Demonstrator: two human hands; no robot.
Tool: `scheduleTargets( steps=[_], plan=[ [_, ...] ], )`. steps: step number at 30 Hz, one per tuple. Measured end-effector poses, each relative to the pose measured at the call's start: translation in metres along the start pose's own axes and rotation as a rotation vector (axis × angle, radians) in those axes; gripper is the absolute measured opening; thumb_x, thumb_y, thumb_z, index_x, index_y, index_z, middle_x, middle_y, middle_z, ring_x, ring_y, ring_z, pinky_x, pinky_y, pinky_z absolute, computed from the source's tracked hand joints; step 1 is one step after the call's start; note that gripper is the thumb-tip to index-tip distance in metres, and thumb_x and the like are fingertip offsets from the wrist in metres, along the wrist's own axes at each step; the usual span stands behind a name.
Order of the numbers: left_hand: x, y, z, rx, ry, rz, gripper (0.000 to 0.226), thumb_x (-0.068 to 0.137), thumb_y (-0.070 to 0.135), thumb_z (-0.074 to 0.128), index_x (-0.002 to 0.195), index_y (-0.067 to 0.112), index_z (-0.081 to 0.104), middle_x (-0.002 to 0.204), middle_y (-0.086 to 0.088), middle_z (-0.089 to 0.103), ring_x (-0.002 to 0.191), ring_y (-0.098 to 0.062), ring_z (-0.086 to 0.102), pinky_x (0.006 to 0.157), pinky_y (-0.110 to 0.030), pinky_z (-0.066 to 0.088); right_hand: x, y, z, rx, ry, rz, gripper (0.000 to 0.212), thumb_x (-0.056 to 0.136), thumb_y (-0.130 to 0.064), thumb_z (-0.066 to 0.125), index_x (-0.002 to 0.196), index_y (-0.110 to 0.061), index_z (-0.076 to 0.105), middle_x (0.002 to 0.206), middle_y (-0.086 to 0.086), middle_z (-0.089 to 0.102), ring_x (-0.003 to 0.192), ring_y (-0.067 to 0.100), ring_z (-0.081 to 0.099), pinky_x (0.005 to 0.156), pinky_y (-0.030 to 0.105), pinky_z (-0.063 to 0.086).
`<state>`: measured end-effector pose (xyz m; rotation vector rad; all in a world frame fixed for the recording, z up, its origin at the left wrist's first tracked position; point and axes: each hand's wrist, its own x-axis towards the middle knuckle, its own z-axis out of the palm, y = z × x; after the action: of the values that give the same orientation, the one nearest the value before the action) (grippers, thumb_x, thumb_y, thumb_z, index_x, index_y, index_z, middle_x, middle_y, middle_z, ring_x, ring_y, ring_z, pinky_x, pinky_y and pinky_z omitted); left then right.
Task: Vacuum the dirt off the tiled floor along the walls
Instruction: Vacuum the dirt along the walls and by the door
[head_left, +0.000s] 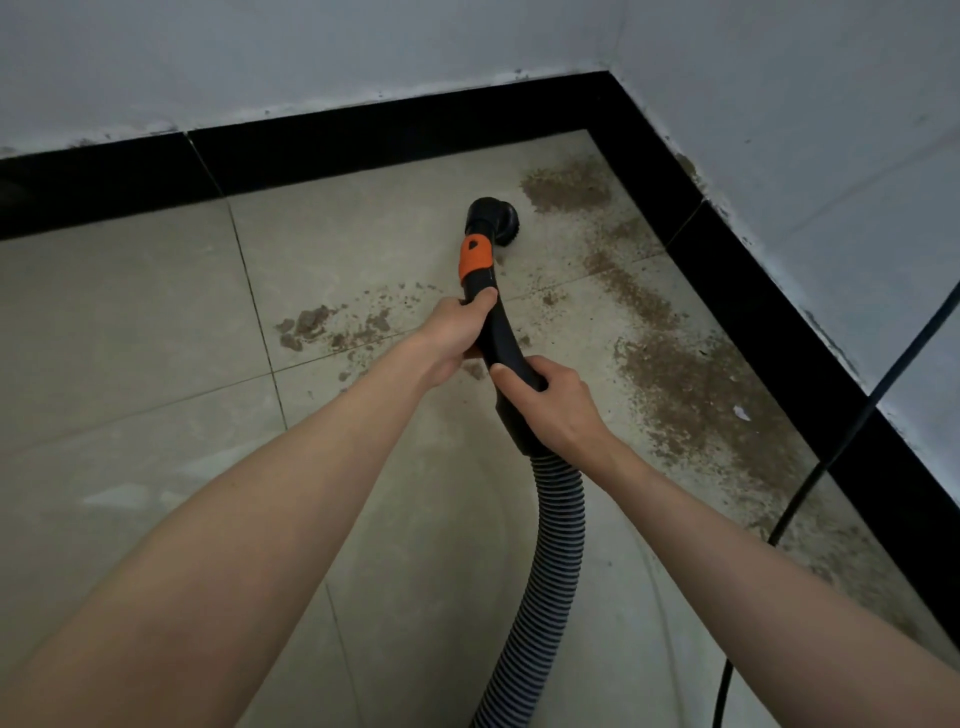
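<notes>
A black vacuum wand (496, 332) with an orange collar (475, 257) ends in a round brush head (493, 215) that sits on the grey tiled floor (156, 322) near the room's corner. My left hand (454, 338) grips the wand just below the collar. My right hand (550, 402) grips the lower handle where the ribbed hose (550, 561) begins. Brown dirt (696, 379) lies in a broad band along the right wall, with a patch (566, 184) in the corner just right of the brush and smaller clumps (311, 325) left of my hands.
Black skirting (363, 140) runs along the far wall and down the right wall, under white walls. A thin black cable (810, 478) hangs down the right wall and trails over the floor. The hose curves down out of view at the bottom.
</notes>
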<state>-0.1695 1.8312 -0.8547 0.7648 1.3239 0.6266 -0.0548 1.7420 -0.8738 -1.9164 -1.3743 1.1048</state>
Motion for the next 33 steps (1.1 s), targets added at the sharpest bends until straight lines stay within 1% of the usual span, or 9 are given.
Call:
scheduleTargets(
  steps=[2,4,9,12,15,18,23,27,33],
  plan=[
    [-0.003,0.002,-0.012,-0.039,0.038,-0.006,0.046,0.098,0.028,0.049,0.129,-0.006,0.044,0.108,-0.015,0.058,0.089,-0.025,0.058,0.076,-0.033,0.050,0.000,-0.007,0.008,0.030,-0.023,-0.026,0.026,0.085,-0.053,0.061,0.076,-0.028,0.060,0.061,-0.014,0.065,0.055,-0.001,0.061,0.050,0.015,0.045],
    [-0.009,0.003,-0.028,-0.074,0.067,-0.009,0.047,0.098,0.028,0.050,0.129,-0.007,0.043,0.110,-0.016,0.058,0.089,-0.025,0.059,0.073,-0.033,0.050,0.001,-0.017,0.018,0.039,-0.062,-0.049,0.026,0.084,-0.053,0.060,0.074,-0.028,0.059,0.058,-0.016,0.063,0.053,-0.003,0.059,0.047,0.013,0.042],
    [-0.026,0.002,-0.080,-0.102,0.143,-0.008,0.055,0.098,0.038,0.045,0.131,-0.006,0.042,0.119,-0.016,0.058,0.096,-0.025,0.059,0.074,-0.032,0.049,-0.006,-0.043,0.047,0.021,-0.195,-0.109,0.026,0.088,-0.049,0.061,0.078,-0.026,0.060,0.067,-0.009,0.067,0.056,0.002,0.063,0.055,0.024,0.051],
    [-0.042,-0.006,-0.111,-0.129,0.238,-0.001,0.055,0.099,0.046,0.036,0.128,-0.001,0.043,0.104,-0.008,0.058,0.089,-0.019,0.058,0.069,-0.029,0.047,-0.025,-0.056,0.067,-0.034,-0.317,-0.151,0.026,0.089,-0.054,0.057,0.079,-0.029,0.056,0.071,-0.010,0.066,0.062,0.004,0.064,0.055,0.022,0.047],
    [-0.062,-0.025,-0.135,-0.203,0.301,-0.017,0.049,0.100,0.047,0.032,0.119,0.005,0.047,0.094,-0.004,0.057,0.082,-0.015,0.057,0.062,-0.025,0.045,-0.047,-0.061,0.094,-0.133,-0.401,-0.170,0.030,0.089,-0.058,0.052,0.086,-0.029,0.052,0.082,-0.005,0.065,0.075,0.014,0.064,0.063,0.030,0.051],
    [-0.081,-0.044,-0.153,-0.247,0.349,-0.036,0.047,0.100,0.049,0.032,0.112,0.006,0.048,0.086,-0.004,0.055,0.074,-0.016,0.054,0.064,-0.027,0.046,-0.071,-0.062,0.118,-0.132,-0.451,-0.189,0.029,0.089,-0.058,0.050,0.083,-0.030,0.048,0.080,-0.006,0.061,0.074,0.013,0.061,0.061,0.029,0.046],
    [-0.106,-0.061,-0.183,-0.272,0.322,-0.053,0.050,0.100,0.047,0.032,0.119,0.003,0.045,0.089,-0.005,0.055,0.078,-0.017,0.054,0.070,-0.029,0.046,-0.093,-0.068,0.137,-0.122,-0.512,-0.211,0.031,0.090,-0.059,0.048,0.085,-0.028,0.050,0.080,-0.007,0.061,0.073,0.010,0.060,0.062,0.027,0.047],
    [-0.116,-0.069,-0.192,-0.248,0.302,-0.038,0.055,0.101,0.045,0.030,0.128,-0.001,0.042,0.097,-0.006,0.055,0.085,-0.017,0.055,0.074,-0.028,0.046,-0.105,-0.069,0.141,-0.142,-0.522,-0.209,0.030,0.092,-0.057,0.049,0.081,-0.029,0.048,0.081,-0.004,0.064,0.075,0.014,0.063,0.068,0.032,0.050],
    [-0.124,-0.089,-0.182,-0.267,0.315,-0.035,0.050,0.101,0.046,0.029,0.117,0.002,0.046,0.094,-0.006,0.057,0.083,-0.016,0.056,0.072,-0.027,0.045,-0.120,-0.060,0.132,-0.231,-0.507,-0.235,0.036,0.094,-0.054,0.048,0.095,-0.019,0.053,0.090,0.005,0.068,0.082,0.024,0.065,0.079,0.042,0.054]
  ],
)
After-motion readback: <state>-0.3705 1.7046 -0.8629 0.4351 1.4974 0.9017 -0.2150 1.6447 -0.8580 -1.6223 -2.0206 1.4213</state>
